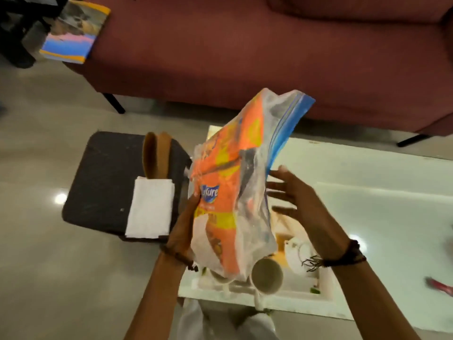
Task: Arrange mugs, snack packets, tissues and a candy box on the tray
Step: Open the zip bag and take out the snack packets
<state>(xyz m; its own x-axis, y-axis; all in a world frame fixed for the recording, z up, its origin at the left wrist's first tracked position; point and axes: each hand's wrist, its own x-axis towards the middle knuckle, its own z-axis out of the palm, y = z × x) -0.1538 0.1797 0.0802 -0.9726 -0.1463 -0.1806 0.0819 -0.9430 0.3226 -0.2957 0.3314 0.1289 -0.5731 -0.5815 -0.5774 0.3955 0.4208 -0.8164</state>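
Maroon sofa (245, 50) fills the top, 10 to 2 o'clock, with a colourful book (73, 33) lying on its left end at 10 o'clock. White table (367, 192) runs from centre out to 4 o'clock. Dark tray (98, 180) sits at 9 o'clock, just beside the table's left edge; whether they touch, cannot tell. On the tray: a folded white tissue stack (150, 207) at its right side, and brown curved pieces (155, 155) standing just behind the tissues; what they are is unclear.

Dead centre you hold a clear zip bag (245, 180) tilted, blue seal strip up toward 1 o'clock. Inside it sits an orange snack packet (220, 168), plus darker items too blurred to name. Your left hand (183, 229) grips the bag's lower left edge, fingers closed on the plastic. Your right hand (299, 202) is spread, fingers splayed, just beside the bag's right side; contact unclear.

Below the bag at 6 o'clock, a white mug (267, 276) lies on its side on the table, mouth facing you. A second white mug (296, 251) is at 5 o'clock, partly hidden. Red object (438, 285) at 4 o'clock, blurred.
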